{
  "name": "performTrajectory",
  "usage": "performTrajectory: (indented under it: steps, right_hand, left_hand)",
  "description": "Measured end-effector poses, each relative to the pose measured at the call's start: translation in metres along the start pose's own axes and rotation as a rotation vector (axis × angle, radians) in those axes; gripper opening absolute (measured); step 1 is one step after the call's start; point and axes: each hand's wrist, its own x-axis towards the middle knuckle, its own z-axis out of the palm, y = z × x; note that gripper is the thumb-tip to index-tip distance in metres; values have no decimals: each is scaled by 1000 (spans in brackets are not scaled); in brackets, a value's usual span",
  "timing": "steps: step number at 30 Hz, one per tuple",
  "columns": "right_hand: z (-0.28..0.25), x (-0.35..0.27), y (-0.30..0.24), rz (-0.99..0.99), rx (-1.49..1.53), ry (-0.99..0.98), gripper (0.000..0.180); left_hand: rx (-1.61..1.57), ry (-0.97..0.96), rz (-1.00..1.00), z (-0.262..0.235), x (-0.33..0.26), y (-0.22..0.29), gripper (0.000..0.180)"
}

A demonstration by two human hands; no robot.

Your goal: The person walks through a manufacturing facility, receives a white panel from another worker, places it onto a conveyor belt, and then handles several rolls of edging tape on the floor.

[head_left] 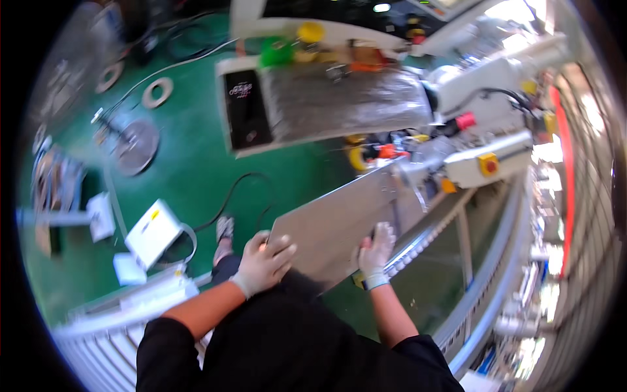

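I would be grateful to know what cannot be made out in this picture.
All in the head view:
Flat grey metal sheet: its far face is hidden by the sheet itself.
Left hand in a whitish glove and right hand in a whitish glove: blur and angle leave their exact grip unclear.
Black rectangular panel: its pale markings are too blurred to read.
Black shirt: partly cut off by the lower edge.

head fisheye | looking down from the wearer's head over the black-clothed torso [287, 346] | framing the left white-gloved hand [264, 264] and right white-gloved hand [377, 255] closely | facing the smooth green floor [192, 147], farther off | right side apparently blurring
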Motion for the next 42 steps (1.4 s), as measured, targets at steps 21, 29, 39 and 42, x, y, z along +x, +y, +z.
performTrajectory:
  steps: [21,29,39,42]
  right_hand:
    - [-38,0,-115,424,-15,122,58]
    - [-44,3,-107,422,56,179,59]
    - [-45,1,-103,417,80,210,55]
    - [-44,-1,-102,401,78,216,53]
  left_hand:
    - [-518,-456,599,-21,101,-94,16]
    - [-491,-304,881,0,144,-82,24]
    - [-532,-317,908,4,149,-79,26]
    - [-584,-323,893,4,147,-80,25]
